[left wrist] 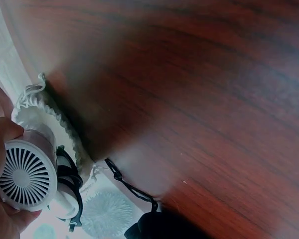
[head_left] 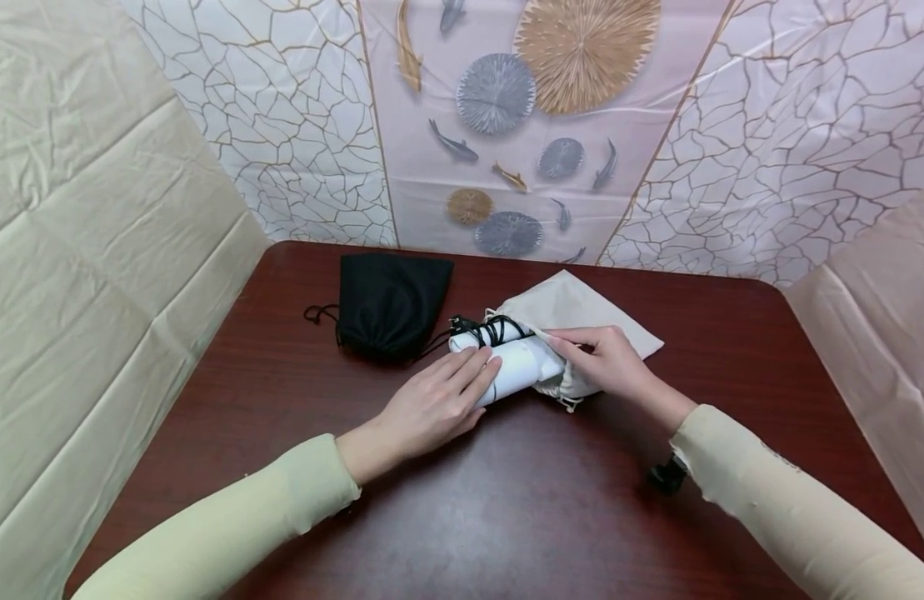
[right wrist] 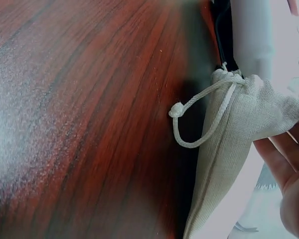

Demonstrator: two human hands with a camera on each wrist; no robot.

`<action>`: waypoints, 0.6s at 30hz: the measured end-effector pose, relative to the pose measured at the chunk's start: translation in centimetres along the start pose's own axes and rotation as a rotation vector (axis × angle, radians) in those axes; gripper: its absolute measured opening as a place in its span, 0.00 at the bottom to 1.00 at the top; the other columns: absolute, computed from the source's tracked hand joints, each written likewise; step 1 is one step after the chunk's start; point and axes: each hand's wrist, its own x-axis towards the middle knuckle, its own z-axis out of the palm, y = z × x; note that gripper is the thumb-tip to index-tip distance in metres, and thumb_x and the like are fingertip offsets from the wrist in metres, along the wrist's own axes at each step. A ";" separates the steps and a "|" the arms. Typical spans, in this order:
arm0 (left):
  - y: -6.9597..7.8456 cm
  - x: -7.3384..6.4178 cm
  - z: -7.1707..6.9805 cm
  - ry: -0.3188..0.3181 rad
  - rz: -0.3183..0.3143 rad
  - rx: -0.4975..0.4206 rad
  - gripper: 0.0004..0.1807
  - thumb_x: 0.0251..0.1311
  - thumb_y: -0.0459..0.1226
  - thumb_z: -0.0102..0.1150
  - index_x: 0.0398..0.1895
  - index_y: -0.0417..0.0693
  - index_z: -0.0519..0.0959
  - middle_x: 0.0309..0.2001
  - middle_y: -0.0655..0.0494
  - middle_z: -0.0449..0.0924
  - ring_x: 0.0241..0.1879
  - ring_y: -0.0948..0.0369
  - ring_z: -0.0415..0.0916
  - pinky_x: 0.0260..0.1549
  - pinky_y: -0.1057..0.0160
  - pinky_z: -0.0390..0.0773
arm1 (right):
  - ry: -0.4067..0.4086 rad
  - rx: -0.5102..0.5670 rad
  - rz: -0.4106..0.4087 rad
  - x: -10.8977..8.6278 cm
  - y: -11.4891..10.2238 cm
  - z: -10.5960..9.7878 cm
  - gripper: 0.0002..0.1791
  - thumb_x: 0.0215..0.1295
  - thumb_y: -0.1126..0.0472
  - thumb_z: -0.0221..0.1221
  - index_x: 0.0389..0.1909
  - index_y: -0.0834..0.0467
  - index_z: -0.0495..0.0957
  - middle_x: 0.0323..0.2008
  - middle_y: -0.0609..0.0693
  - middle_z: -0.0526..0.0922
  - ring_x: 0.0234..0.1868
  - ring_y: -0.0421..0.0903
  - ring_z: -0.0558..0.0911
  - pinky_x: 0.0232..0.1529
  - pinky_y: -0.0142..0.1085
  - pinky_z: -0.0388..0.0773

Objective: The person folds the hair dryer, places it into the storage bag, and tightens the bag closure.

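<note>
A white hair dryer (head_left: 516, 372), its round slotted grille (left wrist: 27, 177) facing the left wrist camera, lies partly inside the mouth of a cream drawstring bag (head_left: 570, 304). My left hand (head_left: 435, 400) grips its grille end, fingers over the top and thumb below. A black cord (head_left: 495, 332) is looped around the slimmer white part beside the barrel. On the other side, my right hand (head_left: 607, 360) pinches the rim of the bag's mouth between thumb and fingers. The knotted drawstring (right wrist: 209, 134) hangs loose in the right wrist view. The dryer's front end is hidden in the bag.
A black drawstring pouch (head_left: 390, 304) lies to the left of the dryer, its cord ends trailing on both sides. The dark red wooden table (head_left: 491, 517) ends at a patterned cloth backdrop (head_left: 319, 125), with beige cloth walls at both sides.
</note>
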 end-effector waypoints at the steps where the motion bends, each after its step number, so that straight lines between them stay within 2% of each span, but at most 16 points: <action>1: 0.0 0.1 0.1 0.003 0.001 0.005 0.38 0.61 0.45 0.75 0.71 0.36 0.76 0.67 0.40 0.80 0.64 0.47 0.80 0.66 0.53 0.79 | 0.007 -0.005 -0.014 0.0 0.0 0.0 0.12 0.71 0.67 0.68 0.52 0.58 0.92 0.48 0.54 0.92 0.49 0.32 0.85 0.44 0.17 0.76; 6: 0.3 0.7 0.8 0.037 0.031 0.069 0.34 0.63 0.45 0.72 0.69 0.36 0.78 0.64 0.41 0.82 0.62 0.48 0.82 0.65 0.54 0.80 | 0.034 -0.007 -0.056 0.0 -0.2 0.2 0.12 0.72 0.67 0.67 0.52 0.59 0.91 0.50 0.54 0.91 0.52 0.35 0.86 0.46 0.16 0.77; 11: 0.5 0.9 1.1 0.081 0.092 0.169 0.27 0.68 0.42 0.66 0.66 0.37 0.80 0.62 0.41 0.84 0.61 0.48 0.83 0.63 0.55 0.81 | 0.068 -0.022 -0.028 0.2 -0.3 0.3 0.11 0.72 0.67 0.67 0.51 0.59 0.92 0.47 0.55 0.92 0.48 0.35 0.87 0.44 0.17 0.76; 15: 0.6 1.0 1.0 0.067 0.152 0.223 0.20 0.78 0.35 0.51 0.67 0.38 0.80 0.63 0.40 0.83 0.63 0.48 0.82 0.65 0.54 0.80 | 0.089 -0.044 -0.023 0.7 -0.4 0.2 0.09 0.72 0.67 0.67 0.49 0.60 0.92 0.44 0.55 0.93 0.44 0.42 0.89 0.43 0.18 0.76; 18: 0.7 1.1 1.0 0.041 0.189 0.238 0.23 0.81 0.31 0.38 0.68 0.39 0.79 0.65 0.40 0.82 0.65 0.47 0.80 0.67 0.52 0.79 | 0.093 -0.044 -0.026 1.1 -0.6 0.1 0.09 0.73 0.66 0.67 0.48 0.60 0.92 0.44 0.54 0.93 0.44 0.47 0.89 0.43 0.19 0.77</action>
